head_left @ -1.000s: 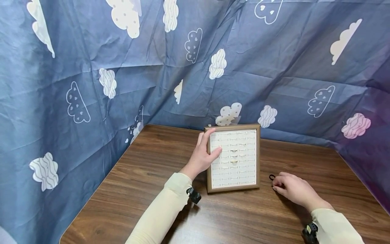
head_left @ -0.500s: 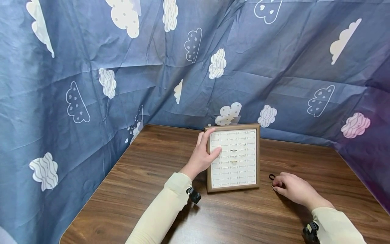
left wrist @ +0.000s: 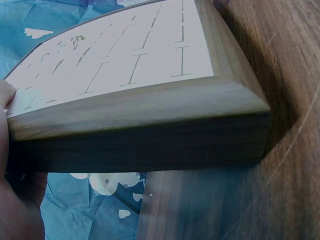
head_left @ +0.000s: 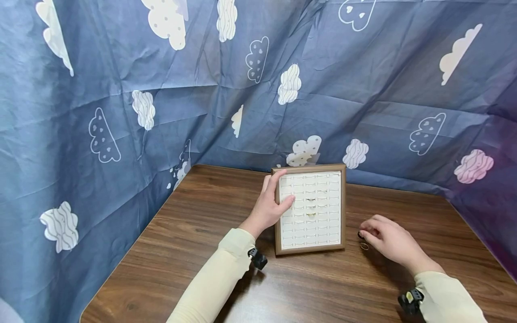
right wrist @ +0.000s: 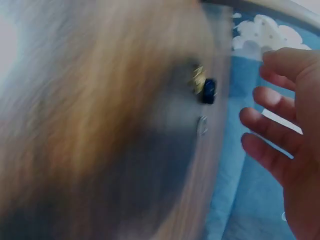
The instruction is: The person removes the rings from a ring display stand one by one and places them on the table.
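Note:
A wooden-framed ring display [head_left: 343, 206] with a white slotted panel stands tilted back on the table; several rings sit in its slots. My left hand [head_left: 266, 208] grips its left side, thumb over the front. In the left wrist view, only part of that hand [left wrist: 22, 210] shows beside the frame's wood [left wrist: 150, 107]. Over the table to the right, my right hand [head_left: 392, 244] hovers by a gold ring [head_left: 364, 246] and a black ring [head_left: 359, 234]. Its loosely bent fingers [right wrist: 270, 125] hold nothing in the right wrist view, where a silver ring [right wrist: 202, 125] also lies.
The brown wood-grain table [head_left: 181, 251] carries the display and the loose rings. Behind it and along its sides hangs a blue curtain [head_left: 194, 63] with cloud prints, close to the back edge.
My right hand has lifted slightly away from the gold ring at its fingertips, and that ring now shows on the table. The left hand and the display have stayed put.

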`<act>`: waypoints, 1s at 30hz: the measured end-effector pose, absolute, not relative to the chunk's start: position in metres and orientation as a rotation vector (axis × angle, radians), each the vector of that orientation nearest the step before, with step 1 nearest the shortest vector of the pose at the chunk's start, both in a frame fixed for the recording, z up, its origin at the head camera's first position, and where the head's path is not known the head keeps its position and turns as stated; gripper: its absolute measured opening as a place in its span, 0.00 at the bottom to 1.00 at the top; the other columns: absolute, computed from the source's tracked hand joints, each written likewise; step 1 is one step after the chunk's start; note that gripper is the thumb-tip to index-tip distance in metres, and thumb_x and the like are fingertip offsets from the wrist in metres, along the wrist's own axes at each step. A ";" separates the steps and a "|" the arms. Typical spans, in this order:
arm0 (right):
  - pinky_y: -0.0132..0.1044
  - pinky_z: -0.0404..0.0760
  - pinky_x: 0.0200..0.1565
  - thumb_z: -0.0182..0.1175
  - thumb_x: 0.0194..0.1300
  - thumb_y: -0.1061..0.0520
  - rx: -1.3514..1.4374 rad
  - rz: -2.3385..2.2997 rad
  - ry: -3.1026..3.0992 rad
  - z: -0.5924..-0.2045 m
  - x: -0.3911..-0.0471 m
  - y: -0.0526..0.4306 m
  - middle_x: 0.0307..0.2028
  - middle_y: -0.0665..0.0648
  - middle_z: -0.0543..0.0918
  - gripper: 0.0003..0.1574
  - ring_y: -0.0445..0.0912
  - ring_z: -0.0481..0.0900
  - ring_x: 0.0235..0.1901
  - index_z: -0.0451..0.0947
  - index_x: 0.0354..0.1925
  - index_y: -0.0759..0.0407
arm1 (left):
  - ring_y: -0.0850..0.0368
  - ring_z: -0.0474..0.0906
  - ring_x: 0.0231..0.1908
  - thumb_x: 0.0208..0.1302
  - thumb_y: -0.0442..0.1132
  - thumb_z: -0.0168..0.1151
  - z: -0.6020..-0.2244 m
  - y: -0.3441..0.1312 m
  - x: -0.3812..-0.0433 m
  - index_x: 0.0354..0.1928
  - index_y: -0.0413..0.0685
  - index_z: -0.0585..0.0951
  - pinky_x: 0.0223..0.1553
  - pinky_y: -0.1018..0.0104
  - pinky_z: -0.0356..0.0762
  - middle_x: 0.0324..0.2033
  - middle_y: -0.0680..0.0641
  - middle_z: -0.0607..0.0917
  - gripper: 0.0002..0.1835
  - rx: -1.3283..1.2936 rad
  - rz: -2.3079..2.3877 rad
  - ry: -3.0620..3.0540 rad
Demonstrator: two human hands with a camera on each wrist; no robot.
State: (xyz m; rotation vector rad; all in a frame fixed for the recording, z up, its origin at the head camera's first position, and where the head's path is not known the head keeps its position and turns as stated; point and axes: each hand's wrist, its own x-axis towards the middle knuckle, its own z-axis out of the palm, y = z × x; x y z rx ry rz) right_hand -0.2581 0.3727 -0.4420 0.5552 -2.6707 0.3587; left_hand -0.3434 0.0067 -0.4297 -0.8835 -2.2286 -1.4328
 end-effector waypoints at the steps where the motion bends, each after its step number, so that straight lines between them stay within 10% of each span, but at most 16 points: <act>1: 0.35 0.73 0.33 0.75 0.65 0.59 0.570 0.364 -2.630 -0.440 -0.259 0.370 0.33 0.39 0.79 0.07 0.32 0.73 0.32 0.88 0.40 0.50 | 0.47 0.75 0.58 0.74 0.41 0.68 -0.430 0.007 -0.343 0.82 0.62 0.58 0.67 0.48 0.76 0.64 0.39 0.69 0.41 -0.884 -1.433 -2.228; 30: 0.26 0.67 0.36 0.77 0.59 0.66 0.762 0.511 -2.266 -0.409 -0.274 0.292 0.34 0.40 0.80 0.17 0.37 0.73 0.31 0.88 0.44 0.50 | 0.47 0.75 0.58 0.75 0.43 0.68 -0.431 0.006 -0.345 0.82 0.64 0.58 0.67 0.49 0.76 0.64 0.40 0.69 0.41 -0.880 -1.430 -2.243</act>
